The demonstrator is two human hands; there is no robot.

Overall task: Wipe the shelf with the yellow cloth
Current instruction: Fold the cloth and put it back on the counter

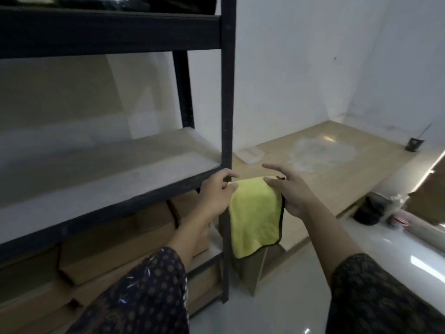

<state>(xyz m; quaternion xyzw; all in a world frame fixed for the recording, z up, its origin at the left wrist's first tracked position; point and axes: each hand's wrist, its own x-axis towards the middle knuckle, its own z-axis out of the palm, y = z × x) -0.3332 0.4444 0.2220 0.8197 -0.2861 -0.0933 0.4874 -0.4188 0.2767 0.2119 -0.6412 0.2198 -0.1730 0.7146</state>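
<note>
The yellow cloth [255, 218], edged in dark trim, hangs between my two hands just right of the shelf's front post. My left hand [218, 196] pinches its upper left corner beside the post. My right hand [292, 191] holds the upper right edge, thumb on the cloth and other fingers spread. The shelf [101, 174] is a pale board in a black metal frame, at the left, level with my hands. Nothing lies on that board.
The black upright post [227, 92] stands right next to my left hand. Cardboard boxes [115, 251] fill the level below. A low wooden platform [325, 169] with a white container [250, 155] lies to the right, a dark bag [368, 210] near it.
</note>
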